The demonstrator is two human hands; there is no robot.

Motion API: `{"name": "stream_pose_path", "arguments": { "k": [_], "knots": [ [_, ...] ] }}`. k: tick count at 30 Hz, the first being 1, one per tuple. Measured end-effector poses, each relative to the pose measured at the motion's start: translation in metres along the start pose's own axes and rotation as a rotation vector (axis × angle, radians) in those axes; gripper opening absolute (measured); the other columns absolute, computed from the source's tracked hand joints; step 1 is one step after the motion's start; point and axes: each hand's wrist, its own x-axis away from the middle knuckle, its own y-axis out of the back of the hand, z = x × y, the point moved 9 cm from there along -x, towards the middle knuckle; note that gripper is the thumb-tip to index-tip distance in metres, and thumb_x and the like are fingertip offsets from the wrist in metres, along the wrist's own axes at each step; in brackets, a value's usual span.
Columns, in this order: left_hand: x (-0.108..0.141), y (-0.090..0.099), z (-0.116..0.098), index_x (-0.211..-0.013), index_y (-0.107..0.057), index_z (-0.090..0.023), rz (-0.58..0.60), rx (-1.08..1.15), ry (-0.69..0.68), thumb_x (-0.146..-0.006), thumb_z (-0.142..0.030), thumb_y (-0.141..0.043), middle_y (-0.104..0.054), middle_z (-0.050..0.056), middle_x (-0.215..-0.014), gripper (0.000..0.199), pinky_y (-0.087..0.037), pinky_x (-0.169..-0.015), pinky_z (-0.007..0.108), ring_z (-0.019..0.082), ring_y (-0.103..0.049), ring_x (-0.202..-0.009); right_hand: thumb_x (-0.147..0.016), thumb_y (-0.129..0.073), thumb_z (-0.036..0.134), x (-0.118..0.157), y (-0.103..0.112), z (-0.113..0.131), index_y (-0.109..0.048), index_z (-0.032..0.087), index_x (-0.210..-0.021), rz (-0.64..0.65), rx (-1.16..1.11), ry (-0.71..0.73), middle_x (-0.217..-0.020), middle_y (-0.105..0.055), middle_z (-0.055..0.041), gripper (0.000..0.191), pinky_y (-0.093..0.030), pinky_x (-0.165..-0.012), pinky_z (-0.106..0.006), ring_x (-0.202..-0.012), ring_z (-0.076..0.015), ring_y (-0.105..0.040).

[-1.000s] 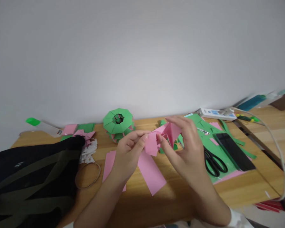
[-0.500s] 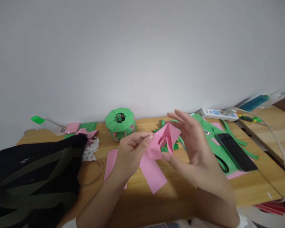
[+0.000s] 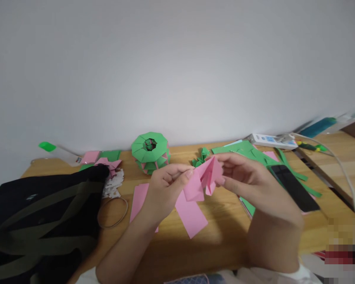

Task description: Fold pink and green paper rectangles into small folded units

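Note:
A folded pink paper piece [image 3: 198, 182] is held up between my two hands, with pleats opening downward on its right side. My left hand [image 3: 167, 189] pinches its left edge between thumb and fingers. On the other side, my right hand [image 3: 245, 177] grips the right end, thumb in front and fingers behind. Beneath it a flat pink strip [image 3: 192, 219] lies on the wooden table [image 3: 225, 232]. More pink strips [image 3: 139, 199] lie partly behind my left wrist.
A green and pink paper ball [image 3: 150, 152] stands near the wall. Small green folded pieces [image 3: 200, 157] lie behind my hands. At left are a black bag [image 3: 47, 213] and a rubber band [image 3: 112, 213]; at right, green sheets [image 3: 239, 149], a phone [image 3: 294, 187] and a power strip [image 3: 272, 141].
My right hand, open beside the paper before, has closed on its right end. The paper's right side is now pressed narrower.

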Motion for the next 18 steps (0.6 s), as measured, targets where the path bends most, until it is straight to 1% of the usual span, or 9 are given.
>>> {"name": "stream_pose_path", "arguments": {
  "k": [3,6,9,11,13,15,18],
  "knots": [
    [0.001,-0.004,-0.002,-0.082,-0.074,-0.017,0.033,0.013,0.0,-0.079,-0.027,-0.066,-0.075,0.004,-0.079,0.013,-0.05,-0.063,0.021,0.014,-0.065,-0.071,-0.079,-0.069,0.026,-0.002,-0.001,-0.004,-0.064,0.02,-0.095,0.022,0.056,-0.035,-0.084,-0.068,-0.0035,0.018,-0.054,-0.068,-0.028,-0.075,-0.0144,-0.064],
    [0.001,-0.006,0.001,-0.083,-0.075,-0.018,0.064,0.063,0.03,-0.08,-0.03,-0.067,-0.075,0.004,-0.082,0.015,-0.051,-0.067,0.023,0.014,-0.065,-0.074,-0.078,-0.071,0.028,-0.003,-0.001,-0.008,-0.065,0.019,-0.09,0.033,0.056,-0.053,-0.081,-0.068,-0.0034,0.016,-0.054,-0.069,-0.028,-0.076,-0.0149,-0.063],
    [0.001,-0.01,0.01,-0.082,-0.075,-0.018,0.127,0.167,0.144,-0.077,-0.035,-0.07,-0.073,0.004,-0.079,0.018,-0.051,-0.066,0.023,0.014,-0.063,-0.071,-0.077,-0.072,0.027,-0.003,-0.001,-0.009,-0.066,0.018,-0.086,0.042,0.026,-0.052,-0.078,-0.067,-0.0028,0.014,-0.054,-0.066,-0.026,-0.072,-0.0135,-0.063],
    [0.002,-0.015,0.018,-0.08,-0.075,-0.017,0.177,0.249,0.241,-0.073,-0.038,-0.074,-0.071,0.003,-0.075,0.022,-0.051,-0.063,0.023,0.013,-0.062,-0.067,-0.077,-0.072,0.025,-0.003,-0.001,-0.009,-0.066,0.018,-0.084,0.054,0.004,-0.055,-0.077,-0.067,-0.0019,0.011,-0.053,-0.065,-0.025,-0.07,-0.0125,-0.062],
    [0.003,-0.019,0.022,-0.079,-0.074,-0.016,0.205,0.297,0.3,-0.069,-0.04,-0.076,-0.068,0.003,-0.071,0.026,-0.051,-0.06,0.024,0.012,-0.06,-0.063,-0.077,-0.072,0.023,-0.004,-0.002,-0.008,-0.067,0.019,-0.083,0.061,-0.007,-0.051,-0.077,-0.067,-0.0012,0.009,-0.053,-0.065,-0.024,-0.07,-0.0121,-0.062],
    [0.002,-0.018,0.02,-0.079,-0.074,-0.016,0.191,0.284,0.282,-0.069,-0.039,-0.076,-0.068,0.003,-0.07,0.026,-0.05,-0.06,0.024,0.012,-0.06,-0.062,-0.077,-0.071,0.022,-0.004,-0.001,-0.006,-0.067,0.02,-0.084,0.043,0.02,-0.029,-0.078,-0.067,-0.0011,0.008,-0.052,-0.066,-0.024,-0.072,-0.0122,-0.062],
    [-0.002,-0.01,0.01,-0.08,-0.073,-0.016,0.114,0.149,0.151,-0.074,-0.034,-0.072,-0.071,0.004,-0.075,0.019,-0.049,-0.064,0.023,0.013,-0.061,-0.067,-0.08,-0.069,0.025,-0.005,0.002,-0.004,-0.067,0.019,-0.084,-0.006,0.117,0.002,-0.076,-0.066,-0.0014,0.008,-0.052,-0.066,-0.026,-0.073,-0.0138,-0.062]
  ]
}}
